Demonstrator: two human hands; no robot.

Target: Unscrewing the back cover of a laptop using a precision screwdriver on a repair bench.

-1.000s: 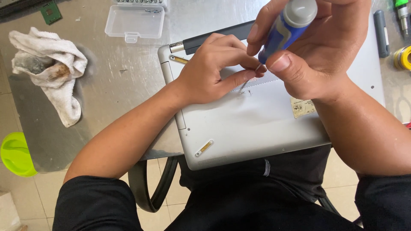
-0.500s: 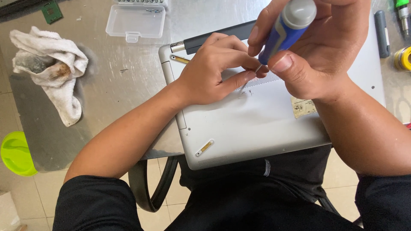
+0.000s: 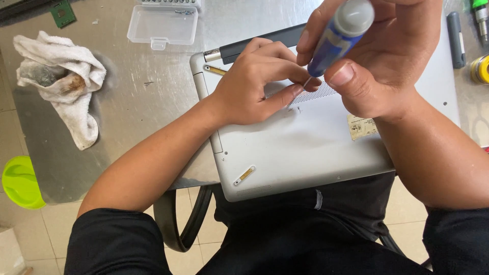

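A silver laptop [image 3: 305,153] lies bottom-up on the metal table, its near edge hanging over my lap. My right hand [image 3: 387,66] grips a blue screwdriver [image 3: 338,38] with a grey cap, held upright with its thin tip down at the vent grille. My left hand [image 3: 260,84] rests on the laptop's base, its fingertips pinched together right at the screwdriver tip. Whether a screw is between those fingers is hidden.
A stained white rag [image 3: 61,81] lies at the left. A clear plastic box [image 3: 163,23] sits at the back. A green lid [image 3: 20,181] is off the table's left edge. A dark marker [image 3: 456,33] and a yellow tape roll [image 3: 480,69] lie at the right.
Both hands stay at the same spot on the laptop; the screwdriver has tilted and turned only slightly.
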